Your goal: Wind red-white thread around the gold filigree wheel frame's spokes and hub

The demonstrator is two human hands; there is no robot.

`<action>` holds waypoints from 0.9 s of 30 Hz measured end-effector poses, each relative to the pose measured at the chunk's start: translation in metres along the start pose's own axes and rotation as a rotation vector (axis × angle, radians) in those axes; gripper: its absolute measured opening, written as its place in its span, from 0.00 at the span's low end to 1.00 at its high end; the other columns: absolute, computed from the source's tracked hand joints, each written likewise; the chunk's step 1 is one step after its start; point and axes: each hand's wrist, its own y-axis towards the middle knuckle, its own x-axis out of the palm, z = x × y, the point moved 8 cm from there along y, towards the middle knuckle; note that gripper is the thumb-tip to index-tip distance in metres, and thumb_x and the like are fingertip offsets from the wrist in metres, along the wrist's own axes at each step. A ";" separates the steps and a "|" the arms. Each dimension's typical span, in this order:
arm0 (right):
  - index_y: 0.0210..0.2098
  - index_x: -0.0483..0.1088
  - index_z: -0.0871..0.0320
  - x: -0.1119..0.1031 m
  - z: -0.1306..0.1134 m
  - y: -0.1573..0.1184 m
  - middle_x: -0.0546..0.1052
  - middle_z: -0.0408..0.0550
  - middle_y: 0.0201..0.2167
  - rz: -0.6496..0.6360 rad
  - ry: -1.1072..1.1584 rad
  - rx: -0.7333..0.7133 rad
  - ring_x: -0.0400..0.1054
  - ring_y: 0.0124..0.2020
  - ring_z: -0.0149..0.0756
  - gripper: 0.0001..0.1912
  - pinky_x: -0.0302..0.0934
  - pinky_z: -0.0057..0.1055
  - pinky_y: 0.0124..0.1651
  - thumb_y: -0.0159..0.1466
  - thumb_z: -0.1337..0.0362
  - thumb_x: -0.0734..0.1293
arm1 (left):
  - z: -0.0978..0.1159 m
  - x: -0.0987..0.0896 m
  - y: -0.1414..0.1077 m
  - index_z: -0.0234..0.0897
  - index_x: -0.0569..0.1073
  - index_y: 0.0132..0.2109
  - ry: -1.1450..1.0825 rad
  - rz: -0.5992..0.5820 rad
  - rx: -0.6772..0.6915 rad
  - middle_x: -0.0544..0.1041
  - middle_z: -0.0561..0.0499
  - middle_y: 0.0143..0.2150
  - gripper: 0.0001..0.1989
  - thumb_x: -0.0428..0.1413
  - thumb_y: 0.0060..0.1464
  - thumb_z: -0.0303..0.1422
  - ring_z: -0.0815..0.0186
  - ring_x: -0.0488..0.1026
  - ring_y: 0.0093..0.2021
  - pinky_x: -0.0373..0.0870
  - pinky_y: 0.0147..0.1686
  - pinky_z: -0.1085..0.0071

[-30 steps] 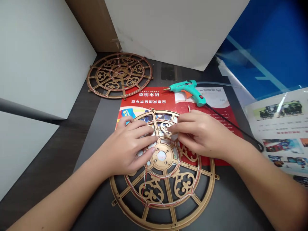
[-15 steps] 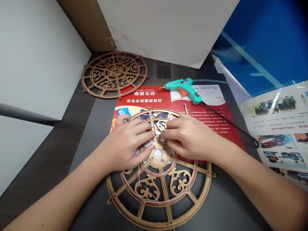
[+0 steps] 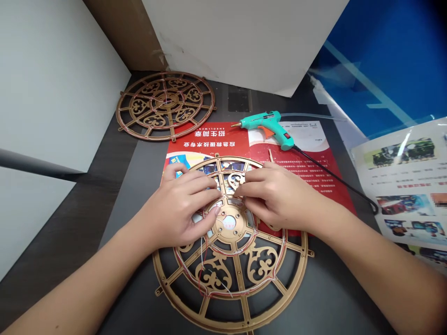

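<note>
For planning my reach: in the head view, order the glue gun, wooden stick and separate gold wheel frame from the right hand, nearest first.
1. Wooden stick, above the right hand.
2. Glue gun, just beyond it.
3. Gold wheel frame, upper left.

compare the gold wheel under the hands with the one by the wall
The near wheel sits partly on the red poster, under the left hand and right hand; the far wheel lies on the dark surface, untouched. The near wheel has picture pieces at its centre; the far wheel shows none. Both are round scrollwork frames with wire.
</note>
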 end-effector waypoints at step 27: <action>0.27 0.73 0.49 -0.044 0.075 -0.019 0.80 0.47 0.26 0.608 -0.061 0.276 0.74 0.29 0.44 0.12 0.67 0.44 0.40 0.65 0.69 0.64 | 0.000 0.009 0.004 0.44 0.82 0.50 0.030 -0.099 -0.040 0.86 0.50 0.46 0.12 0.52 0.77 0.36 0.57 0.82 0.47 0.55 0.57 0.50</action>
